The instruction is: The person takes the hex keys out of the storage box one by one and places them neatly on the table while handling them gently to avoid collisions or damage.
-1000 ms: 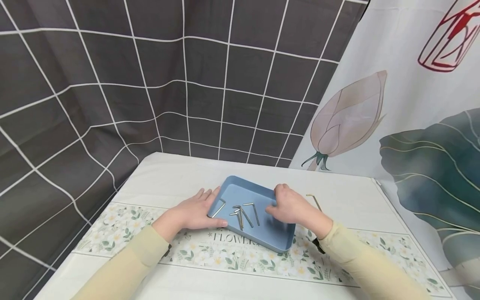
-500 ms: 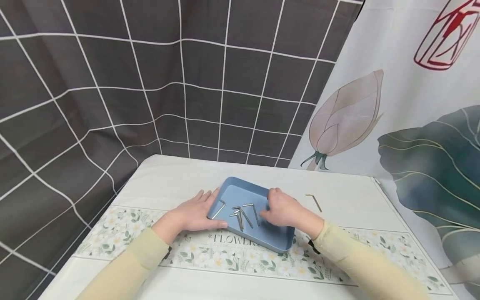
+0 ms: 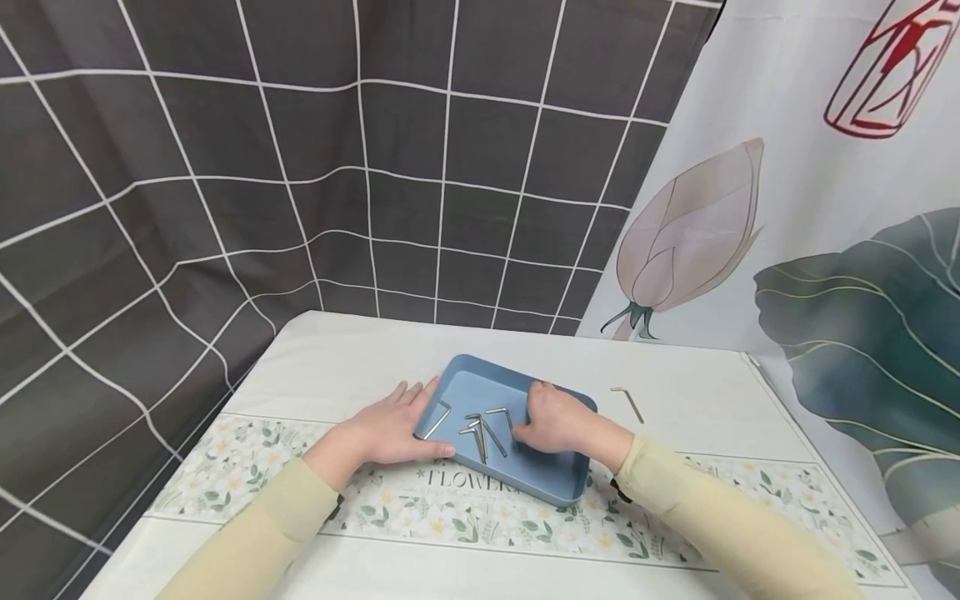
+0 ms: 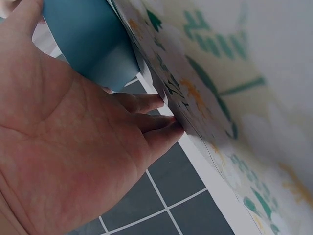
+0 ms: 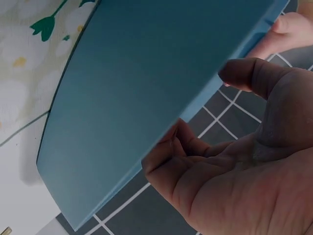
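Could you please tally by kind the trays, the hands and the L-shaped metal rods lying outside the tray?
Blue tray: 1
Hands: 2 (left hand, right hand)
L-shaped metal rod outside the tray: 1
Total: 4

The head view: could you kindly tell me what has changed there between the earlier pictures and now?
The right hand has moved left over the blue tray, closer to the hex keys, and now partly covers the rightmost one. Nothing has visibly been picked up or released. The left hand, tray and lone brass hex key stay put.
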A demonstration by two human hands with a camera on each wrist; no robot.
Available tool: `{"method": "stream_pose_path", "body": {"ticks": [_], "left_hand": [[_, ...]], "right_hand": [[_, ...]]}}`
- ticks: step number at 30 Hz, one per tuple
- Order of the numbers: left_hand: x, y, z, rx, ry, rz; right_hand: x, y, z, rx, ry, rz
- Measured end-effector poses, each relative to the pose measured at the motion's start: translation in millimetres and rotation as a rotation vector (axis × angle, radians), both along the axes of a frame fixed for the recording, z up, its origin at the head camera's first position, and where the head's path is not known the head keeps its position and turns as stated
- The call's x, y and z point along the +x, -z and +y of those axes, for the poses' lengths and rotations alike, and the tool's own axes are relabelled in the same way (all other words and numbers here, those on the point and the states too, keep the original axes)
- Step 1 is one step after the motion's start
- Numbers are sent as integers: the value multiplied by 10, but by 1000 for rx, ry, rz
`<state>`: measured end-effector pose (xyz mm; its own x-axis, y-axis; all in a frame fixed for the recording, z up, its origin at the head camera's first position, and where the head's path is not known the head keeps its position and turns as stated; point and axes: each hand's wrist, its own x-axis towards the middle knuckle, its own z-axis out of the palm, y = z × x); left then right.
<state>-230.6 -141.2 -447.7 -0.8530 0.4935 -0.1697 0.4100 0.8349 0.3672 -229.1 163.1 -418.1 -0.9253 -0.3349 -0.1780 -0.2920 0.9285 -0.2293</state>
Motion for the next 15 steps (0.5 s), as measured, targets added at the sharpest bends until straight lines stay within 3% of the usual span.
{"method": "stream_pose_path", "body": {"ticks": [15], "left_hand": [[7, -19, -4, 11, -3, -11]], "right_hand": [[-28, 93, -109, 18, -57, -35]]}}
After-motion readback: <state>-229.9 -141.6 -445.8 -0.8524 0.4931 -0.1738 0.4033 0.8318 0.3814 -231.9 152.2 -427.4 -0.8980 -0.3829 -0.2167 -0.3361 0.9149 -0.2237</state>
